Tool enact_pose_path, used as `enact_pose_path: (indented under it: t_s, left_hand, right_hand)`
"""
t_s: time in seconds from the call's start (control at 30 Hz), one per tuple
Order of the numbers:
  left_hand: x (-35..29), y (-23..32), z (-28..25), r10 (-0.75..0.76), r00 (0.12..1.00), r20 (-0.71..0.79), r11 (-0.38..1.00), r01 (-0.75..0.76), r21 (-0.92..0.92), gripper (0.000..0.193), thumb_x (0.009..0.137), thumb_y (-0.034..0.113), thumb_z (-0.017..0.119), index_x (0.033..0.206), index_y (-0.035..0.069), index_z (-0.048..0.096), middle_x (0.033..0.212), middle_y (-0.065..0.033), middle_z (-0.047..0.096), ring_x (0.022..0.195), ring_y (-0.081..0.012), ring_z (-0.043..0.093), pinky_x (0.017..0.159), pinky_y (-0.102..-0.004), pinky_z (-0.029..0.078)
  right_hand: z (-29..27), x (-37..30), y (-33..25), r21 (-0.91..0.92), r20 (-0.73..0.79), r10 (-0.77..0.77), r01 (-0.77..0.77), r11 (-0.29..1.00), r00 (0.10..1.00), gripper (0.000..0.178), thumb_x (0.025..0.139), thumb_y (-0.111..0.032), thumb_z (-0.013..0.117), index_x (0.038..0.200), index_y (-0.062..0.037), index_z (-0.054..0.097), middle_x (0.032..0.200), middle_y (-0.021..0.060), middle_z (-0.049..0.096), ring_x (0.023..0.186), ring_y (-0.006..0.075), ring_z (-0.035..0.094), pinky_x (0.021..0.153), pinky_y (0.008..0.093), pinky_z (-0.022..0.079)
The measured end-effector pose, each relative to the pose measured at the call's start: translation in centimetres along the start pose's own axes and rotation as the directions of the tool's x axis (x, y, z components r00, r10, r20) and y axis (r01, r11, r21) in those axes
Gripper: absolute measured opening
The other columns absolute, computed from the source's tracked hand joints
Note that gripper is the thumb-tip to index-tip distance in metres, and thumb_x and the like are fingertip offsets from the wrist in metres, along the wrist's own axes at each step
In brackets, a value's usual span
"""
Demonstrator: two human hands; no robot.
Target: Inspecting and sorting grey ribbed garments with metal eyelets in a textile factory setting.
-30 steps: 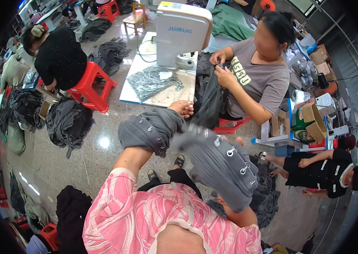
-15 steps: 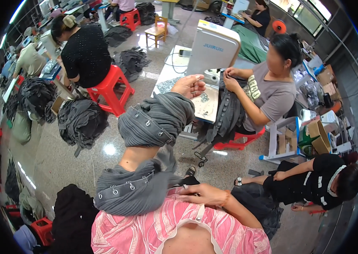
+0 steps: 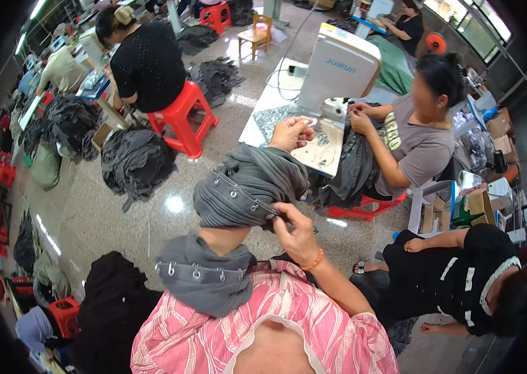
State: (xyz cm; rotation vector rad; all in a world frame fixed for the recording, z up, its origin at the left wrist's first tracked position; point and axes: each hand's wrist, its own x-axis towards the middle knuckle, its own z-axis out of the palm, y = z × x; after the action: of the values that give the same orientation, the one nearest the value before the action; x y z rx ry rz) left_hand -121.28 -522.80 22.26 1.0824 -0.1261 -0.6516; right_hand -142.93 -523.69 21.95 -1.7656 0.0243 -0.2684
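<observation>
Near frame center, your right hand (image 3: 298, 234) is pinching the edge of the upper gray garment bundle (image 3: 242, 184) encircling your left forearm (image 3: 225, 239). Your left hand (image 3: 291, 134) is curling above; whether it is gripping anything cannot be told. A second gray bundle (image 3: 204, 288) is sitting below, left of center.

The right fingers (image 3: 291, 214) have moved onto the upper grey garment (image 3: 238, 190).

Matt, ribbed cloth bundle (image 3: 248, 181) with shiny metal rings (image 3: 233, 194); glossy plastic stool (image 3: 190, 113)
</observation>
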Motion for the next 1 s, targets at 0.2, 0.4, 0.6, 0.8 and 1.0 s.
enact_pose_path:
  t_s: [0.2, 0.4, 0.6, 0.8, 1.0]
  left_hand:
    - [-6.0, -11.4, -0.7, -0.300, 0.943, 0.145, 0.954, 0.298, 0.041, 0.023, 0.093, 0.024, 0.059, 0.111, 0.009, 0.061, 0.087, -0.0033, 0.067, 0.076, -0.0138, 0.065, 0.063, -0.0234, 0.051]
    - [-11.5, -12.5, -1.5, -0.150, 0.942, 0.300, 0.958, 0.062, 0.281, 0.034, 0.094, 0.026, 0.059, 0.114, -0.001, 0.059, 0.101, -0.0071, 0.065, 0.090, -0.0128, 0.062, 0.081, -0.0260, 0.050]
    - [-12.3, -7.5, -1.0, -0.306, 0.883, 0.357, 0.899, 0.391, -0.197, 0.037, 0.096, 0.020, 0.053, 0.126, 0.000, 0.047, 0.107, -0.0100, 0.064, 0.096, -0.0153, 0.062, 0.086, -0.0271, 0.052]
    - [-12.9, -3.3, 0.3, -0.158, 0.912, 0.378, 0.968, 0.068, 0.241, 0.037, 0.095, 0.020, 0.052, 0.125, -0.002, 0.050, 0.115, -0.0102, 0.062, 0.101, -0.0157, 0.060, 0.095, -0.0269, 0.048]
    - [-10.5, -3.5, -0.7, -0.196, 0.966, 0.167, 0.890, 0.246, -0.383, 0.042, 0.099, 0.023, 0.043, 0.133, -0.003, 0.041, 0.115, -0.0162, 0.061, 0.100, -0.0231, 0.063, 0.090, -0.0350, 0.052]
  right_hand:
    - [-6.2, -1.3, -3.5, -0.037, 0.156, 0.066, -0.061, 0.997, 0.985, 0.018, 0.089, -0.003, 0.057, 0.103, 0.0048, 0.064, 0.085, 0.0057, 0.066, 0.078, 0.0074, 0.058, 0.069, 0.0218, 0.047]
    - [-10.0, 2.2, -2.2, 0.070, 0.172, 0.195, -0.209, 0.975, 0.966, 0.019, 0.094, -0.011, 0.054, 0.093, 0.0027, 0.067, 0.074, -0.0041, 0.058, 0.070, 0.0022, 0.050, 0.065, 0.0189, 0.041]
    - [-14.2, 1.3, -1.1, -0.132, 0.264, 0.308, -0.282, 0.950, 0.914, 0.024, 0.080, -0.014, 0.072, 0.097, 0.0037, 0.067, 0.086, 0.0047, 0.069, 0.077, 0.0069, 0.059, 0.070, 0.0235, 0.047]
    - [-16.8, 1.9, 0.3, 0.010, 0.212, 0.256, -0.264, 0.965, 0.943, 0.032, 0.083, -0.010, 0.069, 0.111, 0.0028, 0.065, 0.095, 0.0072, 0.069, 0.087, 0.0094, 0.060, 0.080, 0.0242, 0.047]
    - [-18.3, 5.1, 3.9, 0.234, 0.431, 0.260, -0.385, 0.893, 0.864, 0.042, 0.082, -0.003, 0.069, 0.121, 0.0057, 0.056, 0.110, 0.0071, 0.064, 0.096, 0.0095, 0.058, 0.085, 0.0235, 0.047]
